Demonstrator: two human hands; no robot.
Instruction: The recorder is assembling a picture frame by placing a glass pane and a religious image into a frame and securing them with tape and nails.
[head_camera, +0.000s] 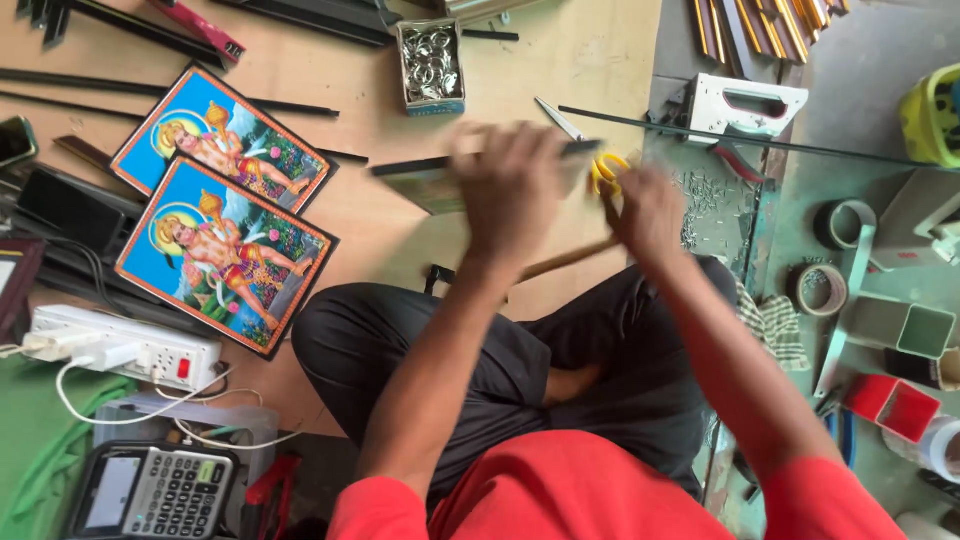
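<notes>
One head-worn camera looks steeply down, close above the person's lap. Beyond the fingers (505, 150) lies the wooden floor (590, 50); no second view exists.

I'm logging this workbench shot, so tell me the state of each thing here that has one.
Left hand: gripping a flat framed panel, held edge-up, blurred.
Right hand: closed on a wooden-handled tool.
Small box of metal rings: open, full.
White power strip: plugs inserted.
Two colourful framed prints: lying flat, overlapping.
</notes>
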